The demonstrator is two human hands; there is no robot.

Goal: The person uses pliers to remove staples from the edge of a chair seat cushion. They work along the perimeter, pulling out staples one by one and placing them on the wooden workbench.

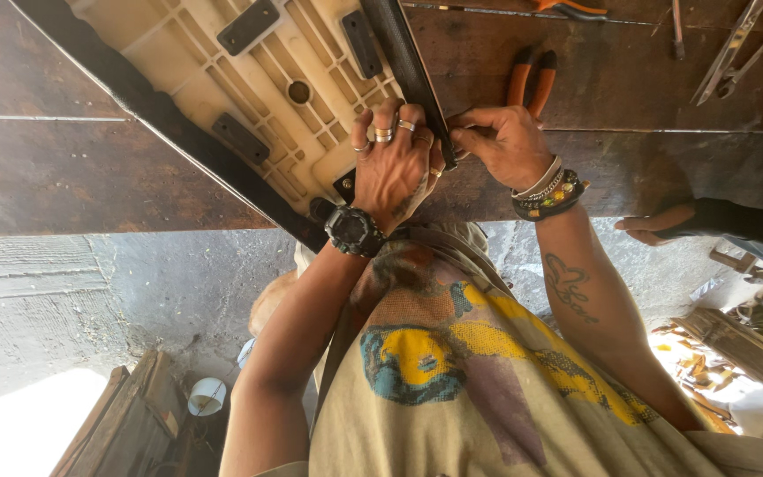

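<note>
A cream plastic seat base (267, 79) with a ribbed underside and a black fabric edge (412, 71) lies upside down on a dark wooden workbench (64, 168). My left hand (392, 163), with several rings and a black wristwatch, presses flat on the near corner of the base. My right hand (503, 141), with beaded bracelets at the wrist, pinches the black edge right beside the left fingers. Whether the right fingers hold a small tool or fastener is hidden.
Orange-handled pliers (530, 78) lie on the bench just beyond my right hand. Metal tools (739, 44) rest at the far right. Another person's hand (655, 225) in a dark sleeve shows at the right edge. A concrete floor, wooden planks (125, 424) and a white cup (207, 396) lie below.
</note>
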